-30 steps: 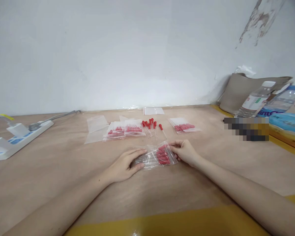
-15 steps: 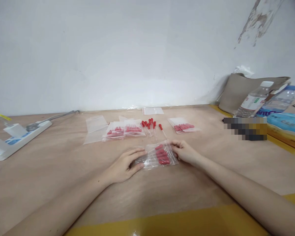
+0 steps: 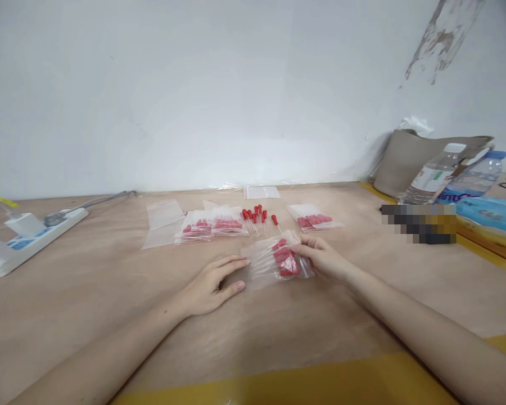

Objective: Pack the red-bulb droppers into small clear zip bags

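A clear zip bag (image 3: 261, 270) holds several droppers with red rubber bulbs (image 3: 285, 259), their thin clear stems pointing left. My right hand (image 3: 320, 256) pinches the bag's right side, thumb and fingers closed on the plastic beside the bulbs. At the bag's left end lies my left hand (image 3: 215, 284), thumb and fingers apart, its fingertips at or very close to the plastic edge. Just beyond the bag, loose red-bulbed droppers (image 3: 255, 216) lie in a bunch, with one single dropper (image 3: 274, 220) to their right.
Filled bags (image 3: 227, 222) are stacked behind my left hand, beside flat clear bags (image 3: 164, 216). Another filled bag pile (image 3: 314, 218) lies right. A flat bag (image 3: 261, 192) rests near the wall. A power strip (image 3: 37, 239) sits left; bottles (image 3: 436, 174) and a blue pack (image 3: 491, 214) stand right.
The bag has shifted slightly right and its right side is lifted. My right hand has gone from its edge to a grip over the bag near the bulbs. My left hand stays nearly still.
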The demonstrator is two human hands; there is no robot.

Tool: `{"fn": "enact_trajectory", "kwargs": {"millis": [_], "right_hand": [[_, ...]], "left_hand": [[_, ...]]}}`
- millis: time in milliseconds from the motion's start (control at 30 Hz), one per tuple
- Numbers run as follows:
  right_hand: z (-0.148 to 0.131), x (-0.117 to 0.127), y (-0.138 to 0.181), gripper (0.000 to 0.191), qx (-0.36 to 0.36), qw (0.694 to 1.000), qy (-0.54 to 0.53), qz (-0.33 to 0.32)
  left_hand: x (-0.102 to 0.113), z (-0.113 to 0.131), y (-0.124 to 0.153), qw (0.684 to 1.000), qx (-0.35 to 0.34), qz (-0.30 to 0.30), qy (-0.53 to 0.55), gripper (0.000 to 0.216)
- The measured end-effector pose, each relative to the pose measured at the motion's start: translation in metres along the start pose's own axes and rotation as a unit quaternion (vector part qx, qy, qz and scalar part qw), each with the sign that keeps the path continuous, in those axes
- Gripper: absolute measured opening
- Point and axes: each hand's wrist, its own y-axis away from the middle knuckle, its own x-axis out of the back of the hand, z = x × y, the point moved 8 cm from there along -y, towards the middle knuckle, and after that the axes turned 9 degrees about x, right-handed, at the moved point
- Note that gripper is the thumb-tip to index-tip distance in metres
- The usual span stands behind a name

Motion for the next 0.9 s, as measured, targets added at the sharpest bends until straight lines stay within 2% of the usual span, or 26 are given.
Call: {"fn": "enact_trajectory", "kwargs": {"millis": [100, 167, 233, 333, 400, 500, 600, 667, 733, 800, 833, 867, 900], "right_hand": [[-0.025, 0.028, -0.001, 0.013, 0.031, 0.995, -0.022, 0.088], [-0.047, 0.055, -0.005, 0.004, 0.068, 0.984, -0.022, 0.164], [-0.068, 0.080, -0.011, 0.007, 0.115, 0.965, -0.014, 0.234], [-0.084, 0.106, -0.027, 0.010, 0.155, 0.939, 0.013, 0.308], [-0.077, 0.114, -0.040, 0.011, 0.135, 0.932, 0.032, 0.334], [-0.054, 0.115, -0.053, 0.010, 0.080, 0.932, 0.065, 0.347], [-0.034, 0.114, -0.050, 0.004, 0.047, 0.933, 0.099, 0.344], [-0.029, 0.119, -0.039, 0.022, 0.034, 0.924, 0.131, 0.358], [-0.039, 0.128, -0.021, 0.048, 0.039, 0.882, 0.239, 0.405], [-0.059, 0.128, -0.007, 0.062, 0.062, 0.801, 0.397, 0.443], [-0.069, 0.122, -0.005, 0.060, 0.079, 0.763, 0.468, 0.438], [-0.074, 0.112, -0.008, 0.054, 0.096, 0.740, 0.522, 0.413], [-0.076, 0.099, -0.015, 0.044, 0.116, 0.737, 0.555, 0.368]], "left_hand": [[0.008, 0.000, 0.001, 0.999, 0.004, 0.042, -0.014, 0.034], [0.020, -0.003, -0.001, 0.994, 0.006, 0.105, -0.041, 0.031], [0.040, -0.016, -0.003, 0.979, 0.024, 0.186, -0.079, 0.031], [0.080, -0.061, -0.002, 0.935, 0.126, 0.300, -0.142, 0.035], [0.104, -0.100, 0.006, 0.898, 0.207, 0.339, -0.188, 0.039], [0.127, -0.157, 0.023, 0.860, 0.308, 0.328, -0.241, 0.043], [0.134, -0.200, 0.036, 0.845, 0.378, 0.271, -0.264, 0.046], [0.135, -0.217, 0.038, 0.842, 0.400, 0.242, -0.270, 0.048], [0.137, -0.228, 0.035, 0.842, 0.408, 0.228, -0.270, 0.049], [0.138, -0.235, 0.028, 0.844, 0.411, 0.217, -0.266, 0.049], [0.139, -0.238, 0.023, 0.847, 0.412, 0.210, -0.264, 0.049], [0.139, -0.241, 0.018, 0.850, 0.411, 0.201, -0.262, 0.050], [0.139, -0.244, 0.013, 0.854, 0.409, 0.189, -0.259, 0.050]]}}
